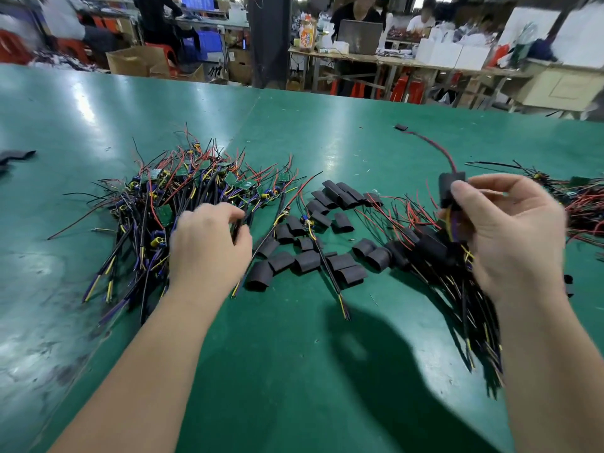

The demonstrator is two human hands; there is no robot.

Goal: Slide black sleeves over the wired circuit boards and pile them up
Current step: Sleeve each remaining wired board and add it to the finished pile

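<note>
1. The left hand (209,246) reaches forward and low, palm down, at the end of a bare, outstretched forearm. Its curled fingers and thumb pinch a thin black wire (238,228).
2. The right hand (510,237) is held higher, with thumb and bent fingers pinching a black-sleeved wired circuit board (451,188).

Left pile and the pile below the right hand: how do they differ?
The left pile shows bare green boards; the right pile has its boards inside black sleeves. The left hand pinches a lead in the left pile; the right hand holds a sleeved board above the right pile. Both fan black leads toward the camera.
</note>
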